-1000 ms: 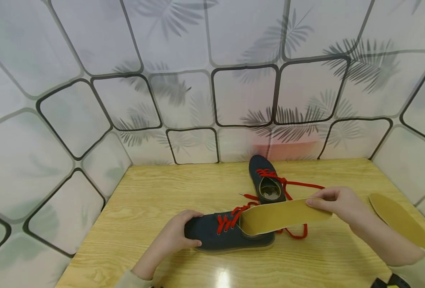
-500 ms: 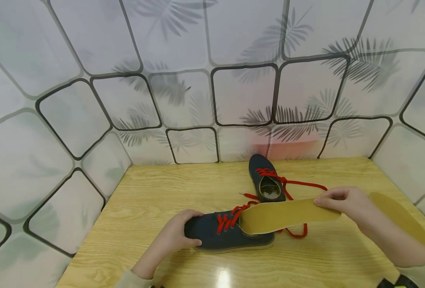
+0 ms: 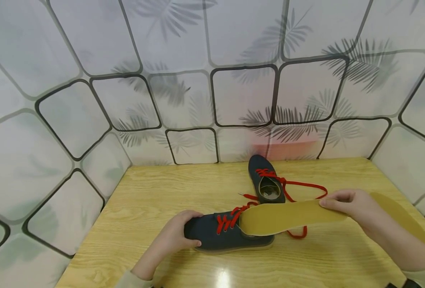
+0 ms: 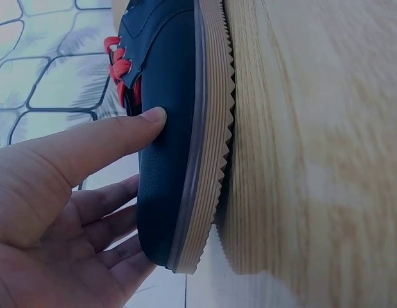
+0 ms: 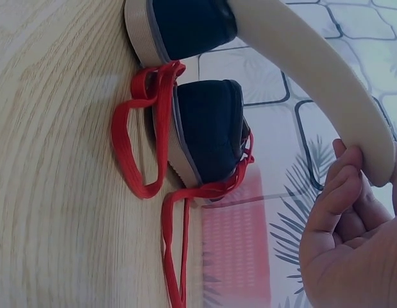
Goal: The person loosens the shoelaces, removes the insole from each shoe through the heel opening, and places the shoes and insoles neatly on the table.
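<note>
A dark navy shoe (image 3: pixel 209 236) with red laces lies on the table, toe to the left. My left hand (image 3: pixel 176 234) grips its toe end; in the left wrist view the thumb (image 4: pixel 115 141) lies along the shoe's side above the ribbed sole (image 4: pixel 211 128). With my right hand (image 3: pixel 353 208) I pinch the heel end of a yellow insole (image 3: pixel 291 216) between thumb and fingers. Its wide front end overlaps the shoe's opening, while the rest slopes up to the right. Seen from the right wrist, the insole (image 5: pixel 326 90) bends in an arc, pale side showing.
Behind stands a matching shoe (image 3: pixel 260 166), its long red lace (image 3: pixel 306 184) trailing right. Another yellow insole (image 3: pixel 396 210) lies at the table's right side, partly behind my right forearm. A patterned cloth wall (image 3: pixel 191 100) borders the wooden table (image 3: pixel 155 188).
My right hand has drawn the insole to the right, and its front end now sits further out of the shoe's opening. My left hand and the shoe have stayed put.
</note>
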A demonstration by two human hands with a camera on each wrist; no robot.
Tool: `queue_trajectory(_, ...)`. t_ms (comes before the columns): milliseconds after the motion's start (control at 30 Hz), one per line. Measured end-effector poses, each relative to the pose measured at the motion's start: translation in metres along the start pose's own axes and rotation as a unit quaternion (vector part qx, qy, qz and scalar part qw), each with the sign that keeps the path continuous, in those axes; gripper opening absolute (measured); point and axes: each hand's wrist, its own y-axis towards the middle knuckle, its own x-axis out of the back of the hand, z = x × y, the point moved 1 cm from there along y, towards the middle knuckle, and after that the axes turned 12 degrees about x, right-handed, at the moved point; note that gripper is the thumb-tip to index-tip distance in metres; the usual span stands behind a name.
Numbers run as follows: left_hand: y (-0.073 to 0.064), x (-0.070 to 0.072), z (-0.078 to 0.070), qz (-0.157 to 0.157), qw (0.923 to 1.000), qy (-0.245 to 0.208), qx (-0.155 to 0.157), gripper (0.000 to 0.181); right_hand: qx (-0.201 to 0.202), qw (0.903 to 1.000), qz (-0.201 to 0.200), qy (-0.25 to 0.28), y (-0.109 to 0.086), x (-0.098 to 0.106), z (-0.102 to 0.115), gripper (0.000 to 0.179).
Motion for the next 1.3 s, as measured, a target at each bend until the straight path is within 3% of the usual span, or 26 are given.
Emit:
queue_trajectory(433, -0.002, 0.000, 0.000, 0.004, 1.0000, 0.000, 0.003, 0.068, -0.002, 0.9999, -0.001, -0.015, -0.006, 0.010, -0.008, 0.017)
queue_trajectory(867, 0.001, 0.000, 0.000, 0.009, 1.0000, 0.002, 0.005, 0.070, -0.006, 0.9998, 0.001, 0.020, -0.015, 0.021, -0.016, 0.019)
queue_trajectory(1300, 0.002, 0.003, 0.001, 0.021, 0.9997, 0.016, 0.001, 0.072, -0.038, 0.9987, -0.012, 0.034, -0.022, 0.032, -0.024, 0.020)
